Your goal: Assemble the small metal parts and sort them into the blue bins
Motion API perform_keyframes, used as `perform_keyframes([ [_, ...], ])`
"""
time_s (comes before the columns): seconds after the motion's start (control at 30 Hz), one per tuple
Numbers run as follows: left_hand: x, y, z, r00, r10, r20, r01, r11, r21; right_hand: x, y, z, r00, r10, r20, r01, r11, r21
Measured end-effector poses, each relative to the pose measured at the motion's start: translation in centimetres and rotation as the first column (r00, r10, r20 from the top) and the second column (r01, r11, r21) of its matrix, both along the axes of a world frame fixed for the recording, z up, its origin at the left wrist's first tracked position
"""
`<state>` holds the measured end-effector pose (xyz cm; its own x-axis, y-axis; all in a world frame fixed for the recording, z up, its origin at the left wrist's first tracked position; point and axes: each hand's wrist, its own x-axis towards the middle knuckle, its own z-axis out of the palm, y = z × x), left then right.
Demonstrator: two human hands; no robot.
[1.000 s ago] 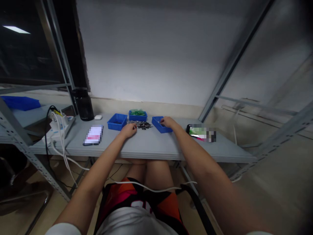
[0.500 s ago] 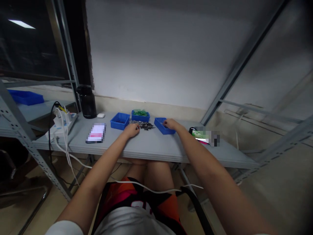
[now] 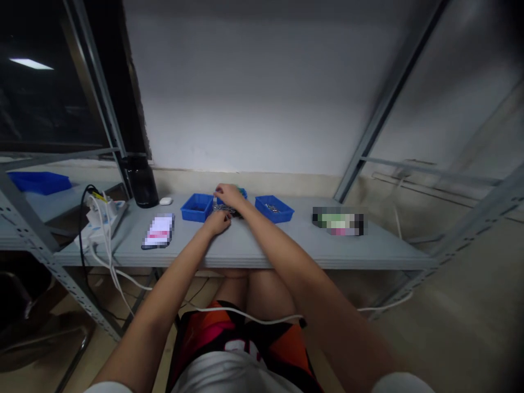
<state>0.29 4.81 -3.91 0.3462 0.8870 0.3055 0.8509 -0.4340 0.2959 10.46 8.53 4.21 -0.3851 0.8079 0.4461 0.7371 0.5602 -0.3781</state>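
My left hand [image 3: 218, 222] rests on the table with its fingers curled in by the near side of a pile of small metal pieces [image 3: 223, 208]. Whatever it may hold is too small to make out. Over the pile reaches my right hand [image 3: 229, 193], fingers pinched near the right rim of the left blue bin [image 3: 196, 197]; a small pale item seems to show at the fingertips. Dark bits lie inside that bin. The right blue bin [image 3: 282, 218] contains small shiny metal parts. My right hand mostly covers the back blue bin [image 3: 244, 192].
On the left of the table [image 3: 262, 245] are a phone [image 3: 159, 230], a white case [image 3: 165, 201], a black bottle [image 3: 141, 183] and a power strip [image 3: 110, 221] with cables. A blurred-out object [image 3: 338, 221] lies to the right. Metal shelf posts stand at both ends.
My right hand has left the right bin and moved left across the pile to the left bin's side. My left hand has stayed by the pile. The view has tilted slightly.
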Motion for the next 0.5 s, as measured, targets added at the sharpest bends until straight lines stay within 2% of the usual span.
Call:
perform_keyframes([
  [0.07,0.0,-0.1,0.1,1.000,-0.019,0.000,0.019,1.000,0.025,-2.1,-0.2,-0.2,0.997,0.039,-0.064,-0.044,0.997,-0.065],
  [0.13,0.0,-0.1,0.1,1.000,-0.027,-0.007,0.027,0.999,0.028,-1.7,-0.3,-0.9,0.989,0.048,-0.141,-0.056,0.997,-0.055],
  [0.23,0.1,0.0,0.2,1.000,-0.015,-0.020,0.015,1.000,-0.009,2.4,-0.3,-3.0,0.992,0.003,-0.126,-0.003,1.000,0.000],
  [0.37,0.3,-0.1,0.4,0.999,0.036,-0.016,-0.036,0.999,-0.035,8.3,-0.6,-7.1,0.982,-0.185,-0.034,0.186,0.981,0.047],
  [0.5,0.3,-0.3,0.6,0.999,0.037,-0.032,-0.038,0.999,-0.020,9.8,-0.7,-9.6,0.978,-0.208,0.032,0.210,0.977,-0.033],
])
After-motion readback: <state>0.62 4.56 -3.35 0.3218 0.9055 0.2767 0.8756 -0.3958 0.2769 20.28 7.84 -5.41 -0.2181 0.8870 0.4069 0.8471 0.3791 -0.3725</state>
